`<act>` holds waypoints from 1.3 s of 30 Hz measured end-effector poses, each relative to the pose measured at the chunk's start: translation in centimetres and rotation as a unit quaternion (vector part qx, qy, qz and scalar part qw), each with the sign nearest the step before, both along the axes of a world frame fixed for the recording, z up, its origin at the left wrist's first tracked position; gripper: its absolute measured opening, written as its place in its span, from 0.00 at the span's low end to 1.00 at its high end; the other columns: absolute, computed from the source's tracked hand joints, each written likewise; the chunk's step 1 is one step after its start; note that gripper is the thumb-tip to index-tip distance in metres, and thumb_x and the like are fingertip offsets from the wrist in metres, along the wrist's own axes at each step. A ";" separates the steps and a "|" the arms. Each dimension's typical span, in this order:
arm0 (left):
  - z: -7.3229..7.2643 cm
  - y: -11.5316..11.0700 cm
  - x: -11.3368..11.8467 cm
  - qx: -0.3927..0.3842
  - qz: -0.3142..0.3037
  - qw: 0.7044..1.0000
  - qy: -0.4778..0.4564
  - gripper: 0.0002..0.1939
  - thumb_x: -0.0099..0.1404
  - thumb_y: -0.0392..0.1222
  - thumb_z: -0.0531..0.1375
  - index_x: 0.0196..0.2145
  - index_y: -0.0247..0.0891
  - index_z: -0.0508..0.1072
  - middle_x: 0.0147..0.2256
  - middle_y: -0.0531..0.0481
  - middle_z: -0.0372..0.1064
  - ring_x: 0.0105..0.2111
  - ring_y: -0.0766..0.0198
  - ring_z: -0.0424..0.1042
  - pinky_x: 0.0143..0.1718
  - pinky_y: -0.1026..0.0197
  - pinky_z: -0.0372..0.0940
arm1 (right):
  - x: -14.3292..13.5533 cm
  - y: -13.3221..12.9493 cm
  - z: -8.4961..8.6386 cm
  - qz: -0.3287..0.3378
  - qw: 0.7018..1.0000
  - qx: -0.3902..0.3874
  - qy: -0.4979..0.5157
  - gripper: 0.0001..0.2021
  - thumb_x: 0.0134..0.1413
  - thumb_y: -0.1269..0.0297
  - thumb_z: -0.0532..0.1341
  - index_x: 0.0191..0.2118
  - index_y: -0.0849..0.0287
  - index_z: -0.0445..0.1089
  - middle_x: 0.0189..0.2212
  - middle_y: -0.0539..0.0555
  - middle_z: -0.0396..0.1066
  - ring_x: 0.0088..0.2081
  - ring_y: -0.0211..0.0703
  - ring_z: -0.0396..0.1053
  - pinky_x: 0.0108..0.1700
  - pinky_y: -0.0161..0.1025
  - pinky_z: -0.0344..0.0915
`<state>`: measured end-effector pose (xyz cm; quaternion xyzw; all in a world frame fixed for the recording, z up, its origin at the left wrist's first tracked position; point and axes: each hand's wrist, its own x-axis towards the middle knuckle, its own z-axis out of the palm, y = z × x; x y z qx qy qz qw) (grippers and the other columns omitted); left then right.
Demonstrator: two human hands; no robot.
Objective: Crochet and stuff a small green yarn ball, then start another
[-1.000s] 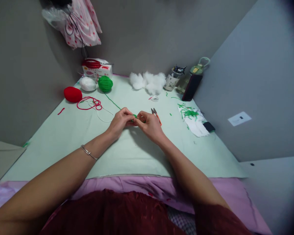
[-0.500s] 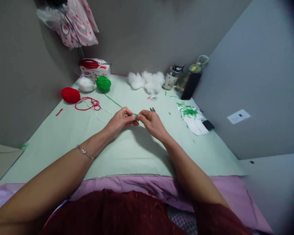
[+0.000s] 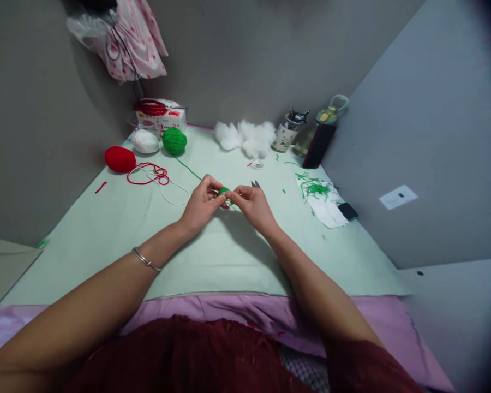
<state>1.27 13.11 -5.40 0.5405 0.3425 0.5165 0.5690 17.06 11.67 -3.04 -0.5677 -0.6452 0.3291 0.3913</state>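
At frame centre, your left hand (image 3: 200,203) and right hand (image 3: 251,204) meet fingertip to fingertip, both pinched on 1 small green piece (image 3: 223,191) above the worktop (image 3: 106,229); scissors (image 3: 255,184) peek just behind the right.

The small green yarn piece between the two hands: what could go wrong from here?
The small green yarn piece is pinched only by fingertips of the left hand and right hand, so it might slip or unravel. Its strand runs back to the green yarn ball; a pull could roll that ball or snag the loose red yarn loops. The scissors lie just behind the right hand, so a knuckle could catch the tips.
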 end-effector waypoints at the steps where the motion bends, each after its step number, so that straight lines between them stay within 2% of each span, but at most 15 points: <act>1: 0.1 0.0 -0.1 -0.002 -0.006 1.000 0.001 0.15 0.59 0.35 0.68 0.35 0.40 0.64 0.32 0.59 0.68 0.28 0.70 0.75 0.36 0.61 0.73 | 0.1 0.1 0.0 -0.007 1.000 0.004 -0.005 0.26 0.52 0.38 0.62 0.21 0.57 0.64 0.17 0.44 0.53 0.24 0.34 0.47 0.28 0.38 0.44; 5: 0.3 0.1 -0.6 -0.014 -0.035 0.999 0.004 0.14 0.61 0.40 0.68 0.38 0.39 0.66 0.35 0.55 0.71 0.31 0.67 0.78 0.40 0.58 0.74 | 0.3 -0.1 0.0 -0.023 0.999 0.020 -0.020 0.23 0.54 0.43 0.63 0.22 0.57 0.65 0.18 0.44 0.55 0.24 0.35 0.49 0.29 0.38 0.45; 9: 0.1 0.4 -0.9 -0.024 -0.045 0.999 0.008 0.14 0.62 0.43 0.68 0.36 0.39 0.66 0.31 0.56 0.71 0.28 0.66 0.78 0.37 0.58 0.74 | 0.4 -0.6 0.4 0.003 1.000 0.017 -0.025 0.17 0.58 0.50 0.61 0.25 0.57 0.66 0.18 0.44 0.56 0.24 0.35 0.50 0.29 0.38 0.45; 14: -0.8 1.1 -0.6 -0.023 -0.034 0.999 0.032 0.16 0.58 0.40 0.70 0.33 0.40 0.63 0.28 0.57 0.72 0.25 0.66 0.77 0.32 0.60 0.73 | 0.1 -1.2 0.9 0.064 0.998 -0.008 -0.015 0.12 0.58 0.59 0.58 0.27 0.58 0.68 0.20 0.44 0.58 0.24 0.35 0.52 0.29 0.37 0.47; 18: -1.1 1.1 -0.3 -0.011 -0.013 0.998 0.054 0.16 0.58 0.37 0.68 0.32 0.41 0.61 0.25 0.59 0.70 0.23 0.66 0.76 0.28 0.62 0.70 | -0.5 -1.5 1.2 0.072 0.997 -0.011 -0.012 0.09 0.56 0.63 0.58 0.26 0.58 0.66 0.20 0.44 0.59 0.25 0.35 0.51 0.30 0.38 0.46; 22: -0.4 0.9 -0.8 0.012 -0.022 0.997 0.067 0.10 0.58 0.37 0.66 0.37 0.41 0.69 0.29 0.57 0.72 0.26 0.66 0.75 0.33 0.60 0.71 | -0.3 -1.4 1.3 0.090 0.996 -0.023 0.010 0.11 0.57 0.59 0.58 0.29 0.59 0.70 0.21 0.45 0.60 0.25 0.35 0.51 0.30 0.38 0.48; 26: 0.4 0.9 -1.3 0.041 -0.050 0.994 0.087 0.08 0.59 0.39 0.66 0.37 0.38 0.77 0.31 0.50 0.76 0.32 0.61 0.75 0.40 0.56 0.70 | 0.3 -1.1 1.3 0.082 0.992 -0.048 0.086 0.15 0.56 0.51 0.61 0.29 0.59 0.72 0.20 0.43 0.55 0.24 0.35 0.49 0.29 0.37 0.47; 30: 0.5 0.5 -1.2 0.078 0.004 0.993 0.089 0.07 0.58 0.37 0.67 0.36 0.39 0.75 0.33 0.51 0.74 0.35 0.60 0.73 0.40 0.56 0.68 | 0.1 -1.4 1.6 0.078 0.990 -0.054 0.100 0.14 0.57 0.53 0.62 0.29 0.58 0.70 0.19 0.42 0.52 0.23 0.34 0.48 0.28 0.38 0.46; 34: 0.7 -0.3 -0.6 0.117 0.058 0.988 0.079 0.08 0.60 0.34 0.64 0.38 0.41 0.72 0.37 0.51 0.71 0.37 0.61 0.72 0.42 0.57 0.68 | -0.8 -2.5 2.1 0.078 0.995 0.008 0.056 0.12 0.60 0.57 0.59 0.28 0.57 0.66 0.21 0.44 0.53 0.25 0.35 0.49 0.29 0.38 0.46; 39: 1.0 -0.8 -0.3 0.148 0.081 0.984 0.057 0.11 0.60 0.33 0.64 0.39 0.42 0.69 0.39 0.50 0.70 0.42 0.60 0.72 0.46 0.57 0.69 | -1.8 -3.6 2.1 0.062 0.996 0.063 0.025 0.11 0.63 0.59 0.57 0.30 0.55 0.63 0.22 0.44 0.56 0.25 0.36 0.51 0.30 0.38 0.48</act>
